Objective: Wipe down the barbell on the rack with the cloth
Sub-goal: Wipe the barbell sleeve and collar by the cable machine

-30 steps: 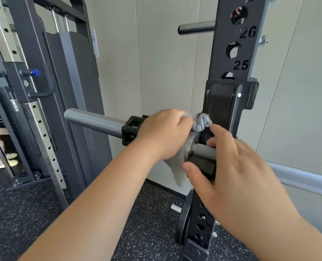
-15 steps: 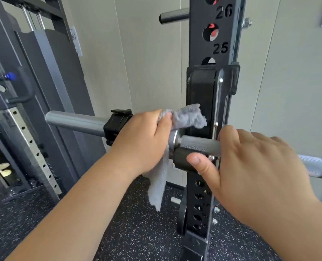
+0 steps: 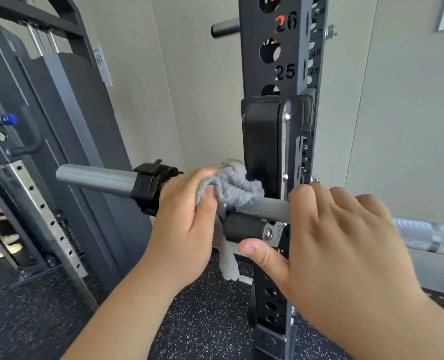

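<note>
A speckled floor [image 3: 34, 320] is seen. The barbell [image 3: 96, 178] is laid on the rack [image 3: 252, 74], 9 to 3 o'clock. The cloth [image 3: 234, 185] is pinched in the left hand [image 3: 184, 229] grip; the barbell is wrapped by the right hand [image 3: 345, 242]

Your left hand [image 3: 184, 224] grips the cloth [image 3: 235, 187], fingers curled. Your right hand [image 3: 340, 245] hooks over the barbell [image 3: 265, 207], thumb stretched underneath. Both bare forearms [image 3: 127, 307] reach forward from below, hands close side by side.
</note>
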The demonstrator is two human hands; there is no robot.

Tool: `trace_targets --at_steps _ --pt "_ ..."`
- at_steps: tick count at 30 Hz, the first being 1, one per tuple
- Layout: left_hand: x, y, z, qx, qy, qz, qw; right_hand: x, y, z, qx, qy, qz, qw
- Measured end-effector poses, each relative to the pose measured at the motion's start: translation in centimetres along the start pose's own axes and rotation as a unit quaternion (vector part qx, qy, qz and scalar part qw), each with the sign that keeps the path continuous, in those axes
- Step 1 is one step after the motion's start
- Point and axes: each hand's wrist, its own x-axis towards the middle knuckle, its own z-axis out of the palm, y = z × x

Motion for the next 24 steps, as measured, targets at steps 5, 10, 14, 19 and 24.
trace_targets --at_steps 5,10,14,19,24 --pt "2.0 0.9 -1.3 -0.014 0.077 0.016 0.997 0.0 0.0 0.1 0.003 -0.01 0.0 1.0" --pt "5.1 1.0 -0.3 0.181 -0.075 -0.023 0.98 0.0 0.0 -0.1 0.004 -0.01 -0.001 1.0" --pt "5.1 1.3 -0.4 0.162 -0.047 -0.015 0.986 0.1 0.1 -0.1 0.003 0.0 -0.009 1.0" --pt "8.0 2.4 0.0 0.046 0.019 -0.04 0.998 0.3 0.2 -0.1 0.008 0.007 -0.012 1.0" --pt "6.9 2.1 0.8 0.059 -0.033 -0.017 0.998 0.5 0.5 -0.3 0.005 -0.017 -0.022 1.0"
